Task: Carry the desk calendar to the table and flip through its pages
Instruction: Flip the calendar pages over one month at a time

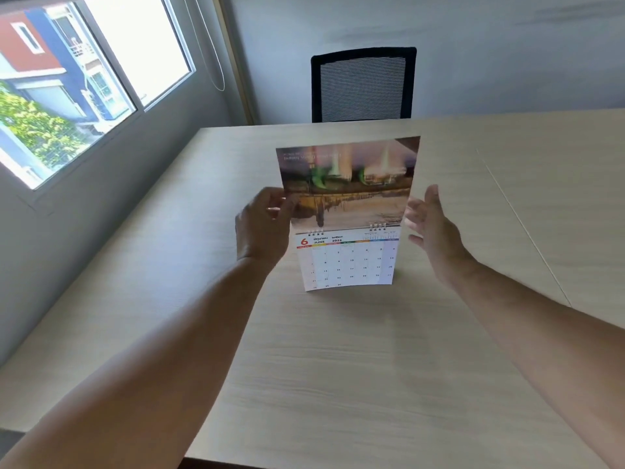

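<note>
The desk calendar [348,262] stands upright on the light wooden table [338,384], its June 2026 page facing me. One page [348,184] is lifted straight up above the spiral rings, with an upside-down photo on it. My left hand [262,226] pinches the left edge of that raised page between thumb and fingers. My right hand [431,225] hovers just beside the page's right edge, fingers spread, holding nothing.
A black mesh office chair [363,86] stands behind the table's far edge. A window [77,79] fills the wall on the left. A seam in the tabletop [521,225] runs diagonally to the right of the calendar.
</note>
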`<state>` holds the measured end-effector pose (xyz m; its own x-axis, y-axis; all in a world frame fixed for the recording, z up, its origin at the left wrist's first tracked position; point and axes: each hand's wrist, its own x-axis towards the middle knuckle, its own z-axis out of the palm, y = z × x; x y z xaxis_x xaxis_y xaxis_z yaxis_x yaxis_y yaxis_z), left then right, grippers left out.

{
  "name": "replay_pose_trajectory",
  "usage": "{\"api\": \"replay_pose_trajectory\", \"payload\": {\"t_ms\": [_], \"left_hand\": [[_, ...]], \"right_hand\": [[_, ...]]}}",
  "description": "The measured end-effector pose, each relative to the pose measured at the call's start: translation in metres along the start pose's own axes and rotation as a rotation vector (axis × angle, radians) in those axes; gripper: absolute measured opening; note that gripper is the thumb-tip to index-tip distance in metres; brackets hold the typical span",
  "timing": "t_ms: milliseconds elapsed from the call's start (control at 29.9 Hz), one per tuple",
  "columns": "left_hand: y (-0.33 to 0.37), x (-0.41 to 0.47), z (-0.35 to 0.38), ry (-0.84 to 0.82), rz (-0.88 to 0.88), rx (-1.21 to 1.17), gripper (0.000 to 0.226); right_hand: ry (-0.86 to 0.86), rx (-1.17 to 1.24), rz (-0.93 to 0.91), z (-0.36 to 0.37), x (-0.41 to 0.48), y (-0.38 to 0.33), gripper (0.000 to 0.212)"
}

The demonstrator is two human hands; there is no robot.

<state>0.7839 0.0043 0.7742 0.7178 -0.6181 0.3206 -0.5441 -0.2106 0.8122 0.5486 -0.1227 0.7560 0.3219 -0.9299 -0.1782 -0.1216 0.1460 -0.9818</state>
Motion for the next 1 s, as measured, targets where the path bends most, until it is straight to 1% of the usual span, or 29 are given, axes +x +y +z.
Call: {"api": "replay_pose_trajectory", "payload": {"t_ms": [67, 100, 167, 234, 334, 401, 468, 534, 601, 668, 701, 768, 801, 835, 868, 935, 1002], "left_hand": [[0.005, 0.011, 0.006, 0.018, -0.067, -0.026, 0.018], [0.008, 0.015, 0.011, 0.027, -0.092, -0.037, 0.02], [0.012, 0.021, 0.018, 0.04, -0.127, -0.042, 0.025], [0.011, 0.024, 0.025, 0.023, -0.154, -0.03, 0.025], [0.005, 0.027, 0.036, -0.063, -0.181, 0.063, 0.021], [-0.005, 0.027, 0.041, -0.175, -0.191, 0.142, 0.023], [-0.015, 0.023, 0.046, -0.288, -0.217, 0.227, 0.031], [-0.023, 0.018, 0.051, -0.355, -0.264, 0.197, 0.037], [-0.025, 0.012, 0.052, -0.365, -0.313, 0.134, 0.041], [-0.028, 0.009, 0.052, -0.334, -0.352, 0.091, 0.041], [-0.028, 0.007, 0.051, -0.313, -0.384, 0.064, 0.046], [-0.03, 0.002, 0.048, -0.267, -0.481, 0.026, 0.076], [-0.033, -0.001, 0.047, -0.242, -0.526, 0.019, 0.09], [-0.036, -0.004, 0.045, -0.219, -0.569, 0.017, 0.099], [-0.038, -0.008, 0.043, -0.203, -0.607, 0.008, 0.104], [-0.042, -0.015, 0.041, -0.208, -0.668, -0.032, 0.104], [-0.046, -0.02, 0.042, -0.219, -0.708, -0.108, 0.109]], "right_hand": [[-0.018, -0.081, -0.021, 0.005, 0.005, -0.001, 0.071], [-0.019, -0.124, -0.04, 0.006, 0.007, -0.001, 0.072], [-0.027, -0.197, -0.079, 0.009, 0.011, -0.001, 0.066], [-0.047, -0.252, -0.094, 0.011, 0.015, -0.003, 0.061], [-0.107, -0.37, -0.09, 0.009, 0.028, 0.001, 0.058], [-0.149, -0.425, -0.051, 0.009, 0.032, 0.004, 0.058], [-0.166, -0.429, -0.006, 0.009, 0.035, 0.009, 0.059], [-0.167, -0.381, 0.02, 0.008, 0.04, 0.018, 0.058], [-0.183, -0.344, 0.03, 0.008, 0.04, 0.025, 0.058], [-0.166, -0.313, 0.038, 0.009, 0.039, 0.032, 0.059], [-0.13, -0.315, 0.042, 0.01, 0.038, 0.036, 0.058], [-0.036, -0.331, 0.079, 0.01, 0.035, 0.042, 0.056], [-0.004, -0.332, 0.112, 0.01, 0.035, 0.045, 0.058], [0.005, -0.329, 0.145, 0.009, 0.034, 0.047, 0.064], [0.003, -0.324, 0.175, 0.009, 0.032, 0.048, 0.072], [0.019, -0.299, 0.192, 0.009, 0.033, 0.052, 0.085], [0.043, -0.274, 0.206, 0.009, 0.033, 0.052, 0.086]]}}
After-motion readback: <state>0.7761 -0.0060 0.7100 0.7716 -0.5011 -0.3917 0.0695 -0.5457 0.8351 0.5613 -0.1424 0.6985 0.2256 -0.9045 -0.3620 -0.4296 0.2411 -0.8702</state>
